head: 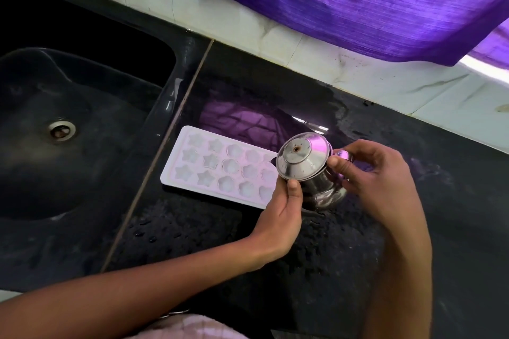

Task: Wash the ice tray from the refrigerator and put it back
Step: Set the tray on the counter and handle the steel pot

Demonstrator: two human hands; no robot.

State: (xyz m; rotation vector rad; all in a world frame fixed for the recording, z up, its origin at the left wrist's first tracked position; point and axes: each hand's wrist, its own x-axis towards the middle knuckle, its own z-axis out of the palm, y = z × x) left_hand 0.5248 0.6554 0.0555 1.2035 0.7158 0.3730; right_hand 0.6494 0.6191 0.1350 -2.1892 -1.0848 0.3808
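A pale pink ice tray [217, 165] with star and flower moulds lies flat on the black counter [192, 242], just right of the sink. Its right end is hidden behind a small steel pot [325, 190] that stands on the counter. My left hand [281, 212] holds the pot's steel lid [301, 157], tilted up on edge over the pot's mouth. My right hand [369, 181] grips the pot's handle side with thumb and fingers. Neither hand touches the tray.
A black sink [68, 129] with a round metal drain fills the left. Water drops dot the counter in front of the tray. A purple cloth [358, 3] hangs over the white tiled wall at the back.
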